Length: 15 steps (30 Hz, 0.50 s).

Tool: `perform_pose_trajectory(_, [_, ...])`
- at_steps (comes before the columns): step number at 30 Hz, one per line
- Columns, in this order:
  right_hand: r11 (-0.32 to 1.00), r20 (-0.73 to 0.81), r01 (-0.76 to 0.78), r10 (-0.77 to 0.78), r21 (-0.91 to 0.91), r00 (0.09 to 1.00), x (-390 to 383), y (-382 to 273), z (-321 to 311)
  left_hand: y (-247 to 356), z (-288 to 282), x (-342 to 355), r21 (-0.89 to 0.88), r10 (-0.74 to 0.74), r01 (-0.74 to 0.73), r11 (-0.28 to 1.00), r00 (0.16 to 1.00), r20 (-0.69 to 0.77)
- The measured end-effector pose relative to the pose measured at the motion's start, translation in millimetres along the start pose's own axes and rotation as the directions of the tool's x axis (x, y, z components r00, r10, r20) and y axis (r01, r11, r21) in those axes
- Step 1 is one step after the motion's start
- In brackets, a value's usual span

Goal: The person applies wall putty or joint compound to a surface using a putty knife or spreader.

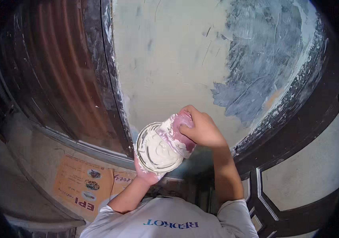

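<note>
At the lower edge, a person's white short-sleeved shirt with blue lettering is nearest the view. Ahead of it, the left hand, smeared with white, clasps a round, thin-rimmed container from below and the side; its fingers are largely hidden. The container is held in front of the panel, tilted so its contents face the viewer. Inside lies thick, glossy white paste, ridged and swirled, with residue along the rim. The right hand pinches a flat, pinkish-mauve spreader between thumb and fingers. The spreader overlaps the container's right side; its lower-left edge and ends carry irregular white deposits. To the left lies an orange printed sheet. Beyond, a large cream-coated panel shows a streaked blue-grey patch at upper right, bordered by dark, white-spattered framing.
</note>
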State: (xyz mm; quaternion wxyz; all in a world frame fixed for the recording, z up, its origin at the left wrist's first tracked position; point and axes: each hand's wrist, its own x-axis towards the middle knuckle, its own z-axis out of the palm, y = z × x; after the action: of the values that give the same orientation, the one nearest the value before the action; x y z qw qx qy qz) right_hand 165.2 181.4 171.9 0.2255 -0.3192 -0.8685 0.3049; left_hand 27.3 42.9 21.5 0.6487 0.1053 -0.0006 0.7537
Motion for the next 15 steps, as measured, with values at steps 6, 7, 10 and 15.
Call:
perform_pose_trajectory(6, [0.986, 0.014, -0.033, 0.035, -0.162, 0.999, -9, 29, 2, -12, 0, 4, 0.111, 0.115, -0.108, 0.988, 0.991, -0.061])
perform_pose_trajectory(7, [0.986, 0.020, -0.026, 0.030, -0.165, 0.999, -13, 30, -2, -14, -1, 2, 0.022, 0.139, -0.139, 0.990, 0.990, -0.032])
perform_pose_trajectory(10, [0.956, 0.031, -0.022, 0.033, -0.292, 0.999, -22, 34, -11, -12, -3, 4, -0.070, 0.095, -0.093, 0.993, 0.995, 0.028])
perform_pose_trajectory(15, [0.981, -0.157, 0.129, -0.151, -0.146, 0.976, -35, 12, -21, -11, 0, 1, -0.037, 0.105, -0.105, 0.994, 0.994, -0.007])
